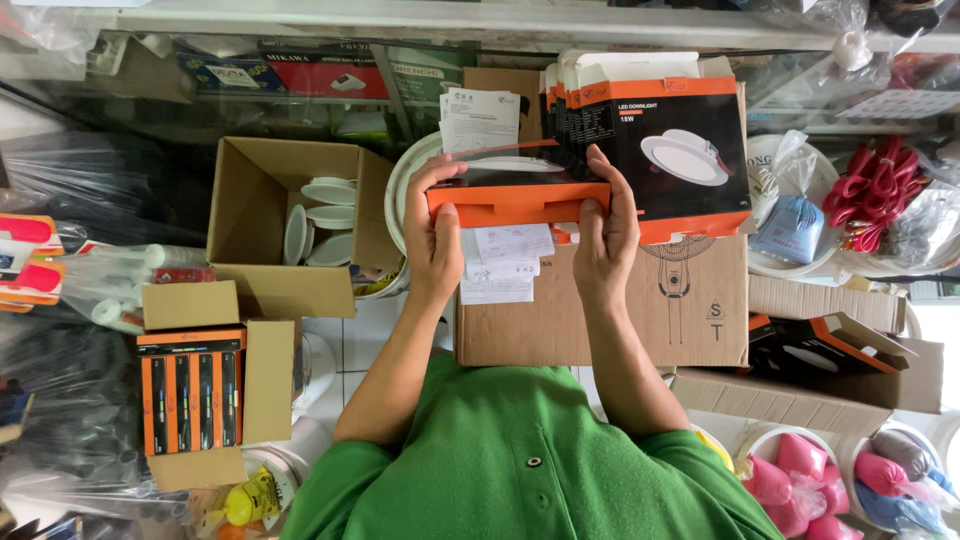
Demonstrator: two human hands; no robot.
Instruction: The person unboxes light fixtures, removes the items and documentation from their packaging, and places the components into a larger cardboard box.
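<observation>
Both hands up on one flat orange-and-black product box (518, 195), held level above a large brown carton (640, 310). Left hand (432, 235) clamped on the box's left end, thumb on the orange front edge, fingers curled over the top. Right hand (607, 240) clamped on the right end, fingers reaching up over the black lid. Box lid slightly raised, a thin white rim just visible under it. Just behind and touching the box, a row of matching downlight boxes (660, 130) standing upright, black faces with a round white lamp pictured. Folded white paper leaflets (480, 118) sticking up beside that row, more loose sheets (505, 262) lying on the carton under the held box. To the left, an open cardboard box (255, 215) with white round lamp discs (325, 215) stacked on edge inside. Lower left, a smaller open carton (192, 395) packed with orange-and-black boxes. Far right, a bundle of red cables (872, 195) in plastic, and tubs of pink bags (800, 480) at the lower corner. Green shirt (530, 460) filling the bottom.
</observation>
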